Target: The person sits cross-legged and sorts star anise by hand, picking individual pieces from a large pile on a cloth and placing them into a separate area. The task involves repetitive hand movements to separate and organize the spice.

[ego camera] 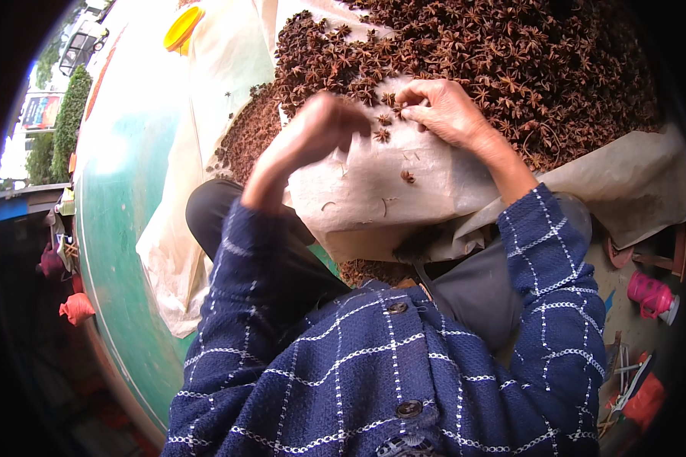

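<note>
A large heap of dried star anise [520, 68] spreads over a pale plastic-like sheet [371, 197] in front of me. At the heap's near edge, my right hand [449, 111] has its thumb and index finger bent against a star anise pod [398, 111]; whether they grip it is unclear. My left hand [334, 125] is blurred above the sheet, its fingers curled downward, and their contents cannot be made out. Between the hands lie a few loose pods [382, 135]. Another single pod [407, 177] rests nearer to me, among thin stem bits [385, 205].
A finer reddish-brown pile [251, 134] lies left of the sheet, by my knee. Beyond it extends a green surface [120, 223] with a white line. A yellow basin [183, 27] stands far left. Rightward are a pink thermos flask [651, 296] and wooden furniture legs [657, 261].
</note>
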Available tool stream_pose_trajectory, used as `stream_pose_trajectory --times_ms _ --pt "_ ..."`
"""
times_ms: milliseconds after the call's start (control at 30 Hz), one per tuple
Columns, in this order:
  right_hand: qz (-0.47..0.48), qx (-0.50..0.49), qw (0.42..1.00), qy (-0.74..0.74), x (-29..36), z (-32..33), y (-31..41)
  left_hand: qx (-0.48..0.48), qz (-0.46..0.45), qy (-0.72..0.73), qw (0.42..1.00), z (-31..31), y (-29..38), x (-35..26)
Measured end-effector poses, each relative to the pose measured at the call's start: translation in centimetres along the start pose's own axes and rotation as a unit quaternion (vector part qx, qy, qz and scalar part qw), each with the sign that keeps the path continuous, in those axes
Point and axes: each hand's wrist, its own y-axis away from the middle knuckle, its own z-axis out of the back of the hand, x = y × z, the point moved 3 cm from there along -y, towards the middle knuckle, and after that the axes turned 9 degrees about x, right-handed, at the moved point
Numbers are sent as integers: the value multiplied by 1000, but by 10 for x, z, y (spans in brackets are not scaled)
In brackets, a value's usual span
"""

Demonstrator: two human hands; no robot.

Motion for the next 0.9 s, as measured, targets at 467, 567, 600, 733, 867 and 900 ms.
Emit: stream_pose_trajectory --times_ms 467,567,600,733,867,900 --pt "123 -221 943 217 19 -4 -4 -231 -37 159 959 -1 -51 15" --pt "119 -180 961 171 24 1 -1 -229 41 86 969 -1 -44 -7" --pt "121 -156 971 135 28 2 1 -294 12 -29 955 1 -41 -6" --pt "-5 410 887 -215 46 -4 19 -374 22 -320 870 11 -29 29" --pt "-38 229 965 -126 11 4 7 -202 40 -398 894 -19 -53 27" --pt "19 130 987 -88 5 9 0 -236 5 -393 889 -22 -62 35"
